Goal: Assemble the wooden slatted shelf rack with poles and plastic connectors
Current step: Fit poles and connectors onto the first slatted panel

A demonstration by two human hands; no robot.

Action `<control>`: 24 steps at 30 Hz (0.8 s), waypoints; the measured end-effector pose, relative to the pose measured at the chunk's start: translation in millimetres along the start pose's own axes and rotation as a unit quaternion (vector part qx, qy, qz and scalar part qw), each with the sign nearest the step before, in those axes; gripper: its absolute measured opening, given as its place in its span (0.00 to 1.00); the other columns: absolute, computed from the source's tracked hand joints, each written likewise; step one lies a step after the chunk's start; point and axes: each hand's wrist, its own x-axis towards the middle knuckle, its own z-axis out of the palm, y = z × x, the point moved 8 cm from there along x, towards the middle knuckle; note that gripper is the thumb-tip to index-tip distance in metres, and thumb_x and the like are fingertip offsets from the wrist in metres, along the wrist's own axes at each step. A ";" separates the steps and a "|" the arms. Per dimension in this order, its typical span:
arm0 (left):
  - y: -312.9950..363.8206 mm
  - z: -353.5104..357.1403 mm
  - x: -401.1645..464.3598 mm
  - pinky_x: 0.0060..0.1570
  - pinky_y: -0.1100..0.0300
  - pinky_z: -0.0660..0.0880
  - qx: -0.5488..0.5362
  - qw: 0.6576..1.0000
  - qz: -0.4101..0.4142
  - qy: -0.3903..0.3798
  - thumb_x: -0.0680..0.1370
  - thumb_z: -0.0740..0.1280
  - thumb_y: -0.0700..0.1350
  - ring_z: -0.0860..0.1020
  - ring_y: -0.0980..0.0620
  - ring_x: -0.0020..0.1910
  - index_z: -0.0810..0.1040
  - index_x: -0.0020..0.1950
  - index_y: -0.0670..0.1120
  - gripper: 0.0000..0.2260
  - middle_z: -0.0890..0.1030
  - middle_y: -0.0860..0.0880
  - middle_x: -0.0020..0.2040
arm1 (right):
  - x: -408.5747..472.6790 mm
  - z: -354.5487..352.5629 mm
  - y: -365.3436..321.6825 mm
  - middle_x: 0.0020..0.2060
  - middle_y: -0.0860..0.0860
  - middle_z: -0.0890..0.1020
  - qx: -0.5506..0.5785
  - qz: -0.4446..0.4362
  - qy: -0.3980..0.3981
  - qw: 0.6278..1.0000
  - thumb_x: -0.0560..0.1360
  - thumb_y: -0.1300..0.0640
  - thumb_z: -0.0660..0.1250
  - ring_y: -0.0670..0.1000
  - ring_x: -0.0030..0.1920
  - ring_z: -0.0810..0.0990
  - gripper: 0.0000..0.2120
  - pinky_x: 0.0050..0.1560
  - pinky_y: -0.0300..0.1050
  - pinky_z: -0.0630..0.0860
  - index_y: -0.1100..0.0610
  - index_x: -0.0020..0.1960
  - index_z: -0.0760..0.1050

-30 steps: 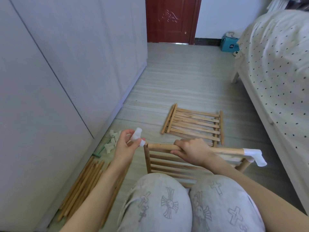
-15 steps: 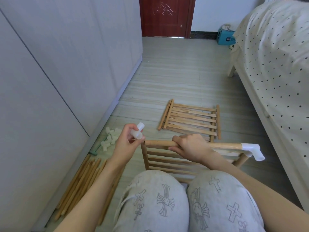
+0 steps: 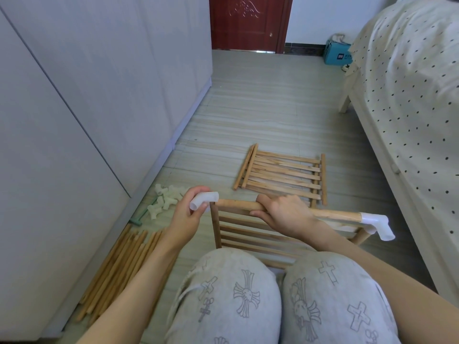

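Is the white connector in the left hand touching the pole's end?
Touching: the head view shows the connector meeting the pole end, no gap visible.

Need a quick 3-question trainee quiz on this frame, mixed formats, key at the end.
1. True or false: the right end of the pole already carries a fitted connector.
2. The left hand holds: A) a loose pole B) a white elbow connector C) the green tool
3. Fill in: the right hand has its grip on the ____.

Key: 1 true; 2 B; 3 pole, the top rail of the slatted shelf at the knees.
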 end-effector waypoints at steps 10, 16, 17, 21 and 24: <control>-10.8 -0.9 1.0 0.50 0.77 0.67 0.043 0.999 0.018 0.009 0.79 0.61 0.34 0.73 0.64 0.54 0.72 0.59 0.51 0.15 0.75 0.55 0.56 | -2.4 -2.6 2.3 0.44 0.51 0.81 0.008 0.010 0.019 1.000 0.79 0.39 0.49 0.56 0.41 0.79 0.20 0.33 0.45 0.62 0.54 0.55 0.69; 5.6 11.1 -1.6 0.51 0.81 0.64 0.038 0.998 0.040 -0.005 0.79 0.61 0.37 0.69 0.76 0.57 0.69 0.68 0.51 0.19 0.74 0.61 0.60 | -5.5 -11.0 7.4 0.40 0.51 0.82 0.010 0.023 0.037 0.999 0.79 0.38 0.48 0.56 0.39 0.80 0.22 0.32 0.45 0.62 0.54 0.56 0.70; 10.8 14.4 -1.1 0.51 0.81 0.65 0.025 0.999 0.040 -0.012 0.79 0.61 0.38 0.69 0.76 0.57 0.68 0.69 0.51 0.19 0.73 0.63 0.61 | -6.6 -14.9 9.1 0.40 0.51 0.82 0.011 0.026 0.048 0.998 0.79 0.39 0.49 0.56 0.38 0.80 0.21 0.31 0.45 0.62 0.54 0.56 0.70; 38.2 21.9 7.7 0.56 0.78 0.64 -0.013 0.997 0.062 -0.041 0.80 0.61 0.39 0.68 0.72 0.62 0.62 0.70 0.57 0.21 0.72 0.61 0.64 | -6.9 -31.3 18.8 0.38 0.53 0.82 0.043 0.054 0.075 0.995 0.78 0.40 0.53 0.58 0.38 0.80 0.20 0.33 0.46 0.63 0.55 0.55 0.72; 47.3 24.9 15.2 0.61 0.74 0.66 -0.046 0.994 0.042 -0.087 0.80 0.61 0.43 0.69 0.66 0.64 0.59 0.73 0.56 0.24 0.72 0.58 0.66 | -8.7 -39.2 28.5 0.34 0.53 0.80 0.086 0.073 0.082 0.990 0.78 0.42 0.56 0.59 0.36 0.79 0.18 0.34 0.46 0.66 0.56 0.54 0.72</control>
